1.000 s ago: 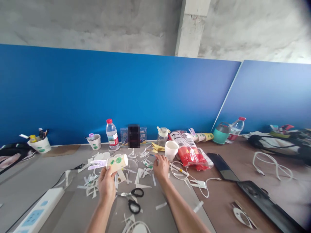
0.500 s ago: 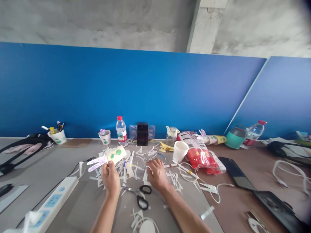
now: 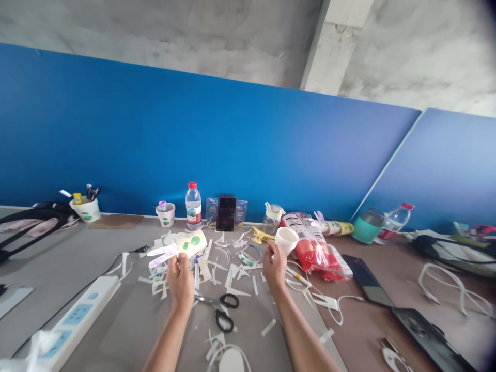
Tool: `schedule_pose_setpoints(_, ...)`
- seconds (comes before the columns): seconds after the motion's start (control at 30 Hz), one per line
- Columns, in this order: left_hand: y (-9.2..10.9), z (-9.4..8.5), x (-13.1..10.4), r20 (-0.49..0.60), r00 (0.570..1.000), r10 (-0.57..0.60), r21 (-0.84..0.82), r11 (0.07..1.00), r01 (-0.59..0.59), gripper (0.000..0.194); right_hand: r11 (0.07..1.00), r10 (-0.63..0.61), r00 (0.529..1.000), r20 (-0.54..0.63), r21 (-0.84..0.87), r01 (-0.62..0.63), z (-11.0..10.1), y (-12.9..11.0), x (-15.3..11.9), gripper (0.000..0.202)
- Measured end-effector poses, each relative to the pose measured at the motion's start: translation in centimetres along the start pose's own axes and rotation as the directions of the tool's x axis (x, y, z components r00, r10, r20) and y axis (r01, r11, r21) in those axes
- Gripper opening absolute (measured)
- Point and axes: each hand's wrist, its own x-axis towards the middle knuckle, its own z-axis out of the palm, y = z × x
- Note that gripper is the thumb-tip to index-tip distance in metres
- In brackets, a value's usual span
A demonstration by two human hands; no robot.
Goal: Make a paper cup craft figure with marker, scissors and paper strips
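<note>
My left hand (image 3: 181,276) is closed around the end of a small paper cup (image 3: 191,243) with green spots. Two long white-and-purple paper ears (image 3: 163,254) stick out from it to the left. My right hand (image 3: 275,263) has curled fingers against the left side of a plain white paper cup (image 3: 287,238); the hand partly covers the cup's lower part. Scissors (image 3: 219,305) with black handles lie between my forearms. Many white paper scraps (image 3: 232,279) are strewn around both hands. A purple-capped marker (image 3: 197,271) lies among them.
A water bottle (image 3: 193,206), a glass jar (image 3: 273,219) and a red-and-white bag (image 3: 313,248) stand along the blue partition. Cups with pens (image 3: 86,209) are at left. A power strip (image 3: 83,315) is near my left arm; phones (image 3: 368,281) and cables lie at right.
My right hand has moved right from the scraps to the white paper cup. My left hand still holds the spotted cup. The view has tilted slightly.
</note>
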Motion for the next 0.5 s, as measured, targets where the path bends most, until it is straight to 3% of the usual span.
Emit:
schedule_pose_setpoints(0.3,0.4,0.1,-0.6,0.096,0.995,-0.005,0.028,1.000,0.003,0.035,0.999,0.033,0.999,0.024,-0.037,-0.032,-0.3,0.2,0.3,0.028)
schedule_pose_setpoints(0.43,0.1,0.3,-0.7,0.136,0.991,-0.005,0.003,1.000,0.005,0.035,0.997,-0.058,0.985,0.160,-0.038,0.065,0.1,-2.2,-0.6,0.021)
schedule_pose_setpoints(0.5,0.1,0.3,-0.8,0.149,0.989,-0.017,-0.001,1.000,0.017,0.035,0.984,-0.127,0.949,0.290,-0.083,0.157,0.3,-4.1,-1.4,0.025)
